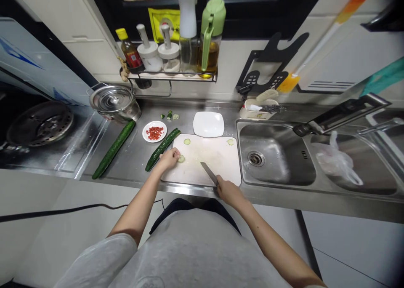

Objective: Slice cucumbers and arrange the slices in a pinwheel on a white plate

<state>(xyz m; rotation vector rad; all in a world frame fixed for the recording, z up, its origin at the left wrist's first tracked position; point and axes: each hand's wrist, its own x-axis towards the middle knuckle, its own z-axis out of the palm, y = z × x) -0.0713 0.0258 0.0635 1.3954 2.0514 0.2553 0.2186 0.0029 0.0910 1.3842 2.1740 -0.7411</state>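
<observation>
In my right hand (227, 190) is a kitchen knife (208, 172), its blade pointing up and left over the white cutting board (217, 153). My left hand (169, 158) is at the board's left edge, its fingertips closed on the rim of a thin cucumber slice (181, 158). One more cucumber slice (187, 141) lies near the board's top left corner, and another slice (230, 142) near the top right. Just beyond my left hand, a cut cucumber (163, 148) rests against the board's left side. A whole cucumber (114, 149) lies further left on the steel counter.
A small plate of chopped red pepper (154, 132), cucumber end pieces (169, 115) and a white square dish (208, 124) stand behind the board. To the right is a double sink (274, 153) with a plastic bag (339, 159). A lidded pot (115, 102) stands left, under a condiment shelf (176, 76).
</observation>
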